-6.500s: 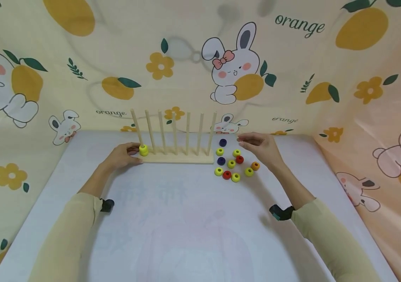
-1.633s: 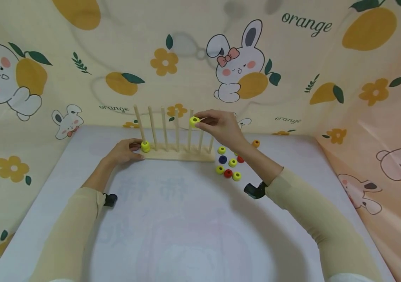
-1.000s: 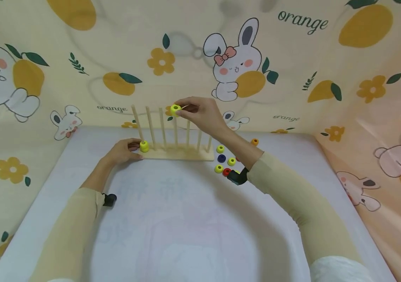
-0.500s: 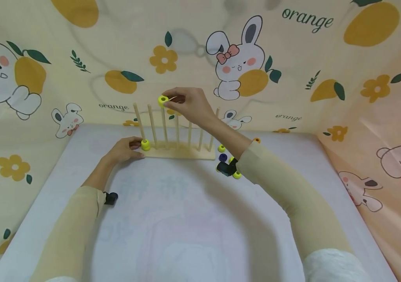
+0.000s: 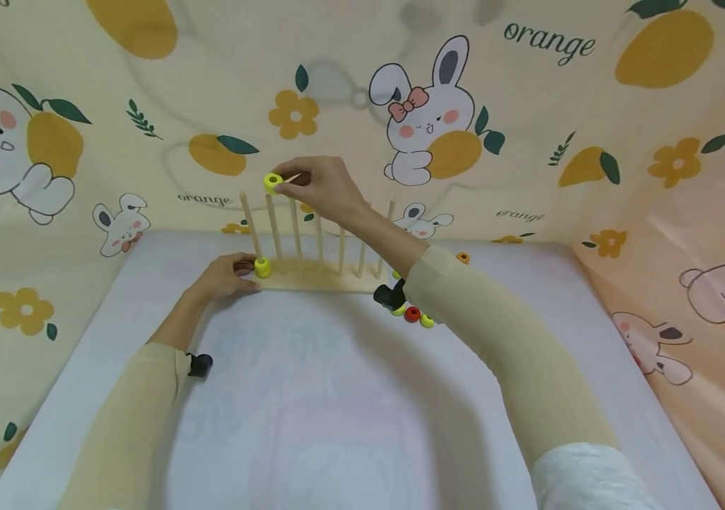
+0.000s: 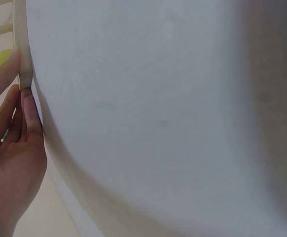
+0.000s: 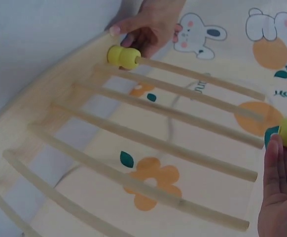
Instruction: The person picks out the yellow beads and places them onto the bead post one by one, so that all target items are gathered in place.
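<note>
In the upper middle of the head view, the right hand [image 5: 324, 185] pinches a yellow bead [image 5: 271, 188], its thumb and fingertips clamped on the bead's side. The bead is up by the top of the second peg [image 5: 274, 227] from the left, and the right wrist view shows a gap between it and the peg ends. Below stands the wooden rack [image 5: 324, 285], upright at the center of the head view — seven pegs rising in a row from a flat base. At the left end of that base, the left hand [image 5: 218, 276] grips the board: its thumb lies along the front edge, and its other fingers curl behind the end. Two stacked yellow beads [image 5: 263, 268] sit at the bottom of the leftmost peg [image 5: 249, 221], just beside those fingers. Right of center, loose on the white table [image 5: 241, 425], are a red bead [image 5: 412, 317], a yellow one [image 5: 426, 321] close by it and an orange bead [image 5: 462, 258] farther up — others are partly hidden behind the right forearm and the small black device [image 5: 389, 296] on its wrist. A cream cloth [image 5: 196, 85] printed with rabbits and oranges fills the top of the frame.
</note>
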### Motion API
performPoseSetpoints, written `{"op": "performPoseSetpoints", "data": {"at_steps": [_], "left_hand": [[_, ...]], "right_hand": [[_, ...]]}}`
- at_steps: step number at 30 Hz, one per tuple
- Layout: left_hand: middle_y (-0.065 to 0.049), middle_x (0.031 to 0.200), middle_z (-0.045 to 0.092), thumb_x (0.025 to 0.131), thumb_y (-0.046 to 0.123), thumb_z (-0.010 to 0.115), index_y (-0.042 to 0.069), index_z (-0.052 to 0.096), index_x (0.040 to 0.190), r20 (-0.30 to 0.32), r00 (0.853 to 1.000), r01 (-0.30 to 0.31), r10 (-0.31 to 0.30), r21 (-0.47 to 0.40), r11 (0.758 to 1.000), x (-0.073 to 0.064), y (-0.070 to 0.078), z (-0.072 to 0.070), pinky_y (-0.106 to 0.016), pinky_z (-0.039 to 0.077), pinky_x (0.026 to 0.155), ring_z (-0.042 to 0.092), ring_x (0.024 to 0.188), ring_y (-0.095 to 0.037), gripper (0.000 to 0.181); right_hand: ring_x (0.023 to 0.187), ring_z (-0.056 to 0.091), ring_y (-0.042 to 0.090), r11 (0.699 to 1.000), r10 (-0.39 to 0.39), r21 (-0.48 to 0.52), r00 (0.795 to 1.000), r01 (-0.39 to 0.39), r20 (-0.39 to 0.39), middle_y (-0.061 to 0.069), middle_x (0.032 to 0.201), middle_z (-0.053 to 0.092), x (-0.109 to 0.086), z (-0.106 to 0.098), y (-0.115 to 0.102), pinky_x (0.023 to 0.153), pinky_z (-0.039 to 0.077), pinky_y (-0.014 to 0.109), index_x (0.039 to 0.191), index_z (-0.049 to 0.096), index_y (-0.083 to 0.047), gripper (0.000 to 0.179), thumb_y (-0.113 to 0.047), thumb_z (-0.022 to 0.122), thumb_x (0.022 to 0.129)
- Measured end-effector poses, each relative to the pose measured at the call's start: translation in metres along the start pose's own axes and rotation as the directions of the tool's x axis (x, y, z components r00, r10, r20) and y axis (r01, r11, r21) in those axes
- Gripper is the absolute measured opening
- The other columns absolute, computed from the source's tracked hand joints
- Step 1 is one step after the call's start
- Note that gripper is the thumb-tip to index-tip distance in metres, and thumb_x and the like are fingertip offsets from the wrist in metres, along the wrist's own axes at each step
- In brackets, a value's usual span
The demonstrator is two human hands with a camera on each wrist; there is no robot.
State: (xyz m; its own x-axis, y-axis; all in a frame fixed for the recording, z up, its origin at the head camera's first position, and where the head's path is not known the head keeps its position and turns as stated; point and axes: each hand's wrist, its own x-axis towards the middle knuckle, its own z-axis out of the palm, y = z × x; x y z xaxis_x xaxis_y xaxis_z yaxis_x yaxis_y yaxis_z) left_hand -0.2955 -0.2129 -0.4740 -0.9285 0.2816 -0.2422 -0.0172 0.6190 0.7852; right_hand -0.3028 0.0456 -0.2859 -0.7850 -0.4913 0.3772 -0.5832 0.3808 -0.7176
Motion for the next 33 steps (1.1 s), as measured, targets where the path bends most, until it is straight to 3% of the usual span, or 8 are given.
{"op": "performPoseSetpoints", "data": {"at_steps": [17,33], "left_hand": [[-0.024,0.148,0.045,0.086,0.009,0.078,-0.005,0.038,0.148,-0.001,1.000,-0.012,0.012,0.005,1.000,-0.002,0.000,0.000,-0.045,0.036,0.116,0.044,0.136,-0.037,0.075],[-0.023,0.147,0.045,0.086,0.011,0.079,-0.004,0.039,0.147,-0.010,1.000,-0.009,0.009,-0.003,1.000,0.000,-0.003,0.001,-0.045,0.038,0.115,0.045,0.135,-0.036,0.075]], "right_hand": [[0.088,0.068,0.002,0.996,0.061,-0.067,0.993,-0.054,0.102,-0.004,0.104,0.074,0.027,0.020,-0.005,0.080,0.054,0.015,0.114,0.074,-0.012,0.027,-0.023,0.074,0.090],[0.088,0.066,0.004,0.991,0.051,-0.133,0.987,-0.031,0.151,-0.005,0.103,0.074,0.037,0.034,-0.008,0.077,0.053,0.017,0.115,0.075,-0.013,0.027,-0.026,0.074,0.091]]}}
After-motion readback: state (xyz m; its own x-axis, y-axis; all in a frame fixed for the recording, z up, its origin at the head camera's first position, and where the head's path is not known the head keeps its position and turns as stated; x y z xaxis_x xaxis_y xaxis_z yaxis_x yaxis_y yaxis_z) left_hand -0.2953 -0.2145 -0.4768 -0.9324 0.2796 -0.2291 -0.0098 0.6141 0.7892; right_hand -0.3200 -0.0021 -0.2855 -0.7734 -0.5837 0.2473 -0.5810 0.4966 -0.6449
